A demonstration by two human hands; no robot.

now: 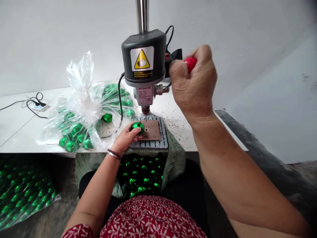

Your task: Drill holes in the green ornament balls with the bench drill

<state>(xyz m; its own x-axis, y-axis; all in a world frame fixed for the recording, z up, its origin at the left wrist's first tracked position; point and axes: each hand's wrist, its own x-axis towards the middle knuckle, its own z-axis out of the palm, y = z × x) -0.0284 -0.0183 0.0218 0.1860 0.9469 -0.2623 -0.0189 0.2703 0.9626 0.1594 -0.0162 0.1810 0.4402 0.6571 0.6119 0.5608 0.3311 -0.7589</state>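
Observation:
My left hand (pixel 126 137) grips a shiny green ball (pixel 137 127) over the left part of a brown board (pixel 154 128). That board, with a small hole in it, lies on the grey slotted base (pixel 163 140) of a bench drill (pixel 145 66). Just right of the ball, the thin drill bit (pixel 146 117) points down; whether it touches the ball cannot be made out. Raised at the right, my right hand (pixel 194 81) is wrapped round the red knob (pixel 190 64) of the drill's lever.
A clear plastic bag (pixel 85 99) of green balls sits on the white table (pixel 19 122), left of the drill. Below the table edge, a green sack (pixel 174 165) holds more balls (pixel 142 175). Another ball-filled bag (pixel 22 191) stands lower left. Dark shavings (pixel 177 124) litter the tabletop.

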